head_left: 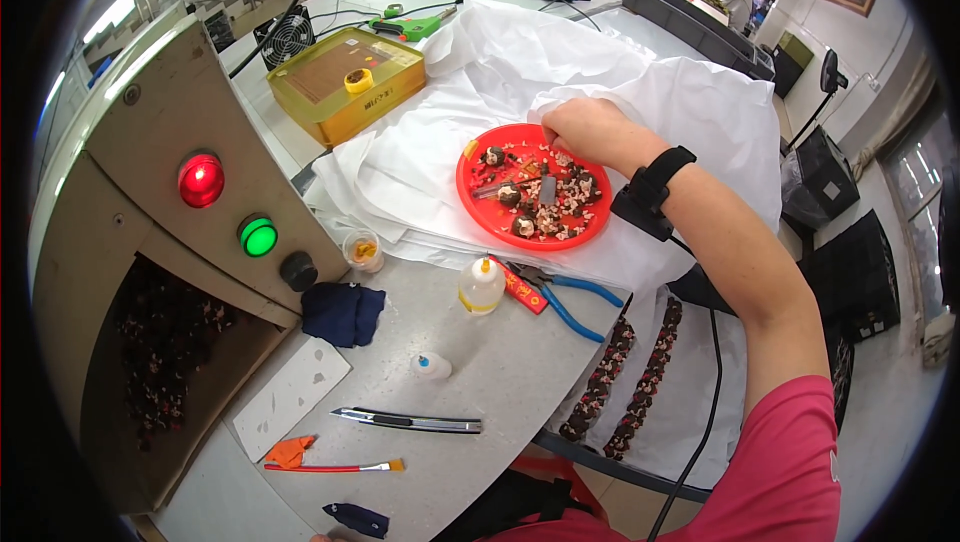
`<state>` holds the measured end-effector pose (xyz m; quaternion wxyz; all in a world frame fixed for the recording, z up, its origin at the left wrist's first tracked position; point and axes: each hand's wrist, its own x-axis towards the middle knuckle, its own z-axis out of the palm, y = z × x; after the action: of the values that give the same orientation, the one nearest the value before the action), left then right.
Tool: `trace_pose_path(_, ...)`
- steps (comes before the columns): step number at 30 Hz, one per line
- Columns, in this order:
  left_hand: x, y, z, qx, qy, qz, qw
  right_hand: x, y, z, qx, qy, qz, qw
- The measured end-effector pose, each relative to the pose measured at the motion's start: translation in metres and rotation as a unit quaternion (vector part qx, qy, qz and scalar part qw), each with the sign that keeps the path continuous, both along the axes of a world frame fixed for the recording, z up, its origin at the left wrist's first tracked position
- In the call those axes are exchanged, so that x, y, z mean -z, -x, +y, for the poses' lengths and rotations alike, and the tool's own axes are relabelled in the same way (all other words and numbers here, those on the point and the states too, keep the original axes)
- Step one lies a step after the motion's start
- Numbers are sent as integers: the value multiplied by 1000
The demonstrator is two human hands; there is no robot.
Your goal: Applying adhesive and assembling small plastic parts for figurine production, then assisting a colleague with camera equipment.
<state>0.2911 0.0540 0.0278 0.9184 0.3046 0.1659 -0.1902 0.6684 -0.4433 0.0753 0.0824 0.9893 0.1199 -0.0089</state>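
My right hand (595,132) reaches over the far right rim of a round red plate (468,204). Its fingers are curled closed and point down; their tips and anything between them are hidden. The plate lies on white sheets (500,62) and carries many dark brown and pale pieces, several dark round clusters, a small grey block (547,191) and a slim clear stick (497,188). A black strapped device (655,187) sits on my right wrist. Only a sliver of skin at the lower edge might be my left hand (322,539).
Blue-handled pliers (578,314), a squeeze bottle (481,287), a small white bottle (431,366), a utility knife (407,421) and a brush (335,467) lie nearer. At left stands a machine (150,177) with lit buttons. A yellow box (345,82) is behind; dark strips (645,377) lie lower right.
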Motion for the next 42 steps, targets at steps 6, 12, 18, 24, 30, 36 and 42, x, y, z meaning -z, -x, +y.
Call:
trace_pose_path(6, -3, 0, 0, 2, 10, 14, 1000, -5, 10, -3, 28, -47, 31, 998)
trace_pose_path(12, -4, -3, 0, 5, 2, 14, 1000, -17, 24, -10, 21, -100, 18, 995)
trace_pose_path(18, 1, -6, 2, 4, 32, 31, 999, -3, 9, -37, -11, -101, -67, 993)
trace_pose_path(24, -3, -5, 1, -13, 32, 23, 999, -19, 12, -18, -7, -75, 2, 997)
trace_pose_path(30, -2, -7, 1, -13, 25, 45, 999, -12, 22, -22, -8, -99, 19, 995)
trace_pose_path(36, -3, -4, 3, -16, 32, 42, 998, -23, 44, -1, -46, -75, -1, 996)
trace_pose_path(42, 18, 9, 22, -39, 42, -29, 998, -18, 34, -9, -5, -116, 18, 993)
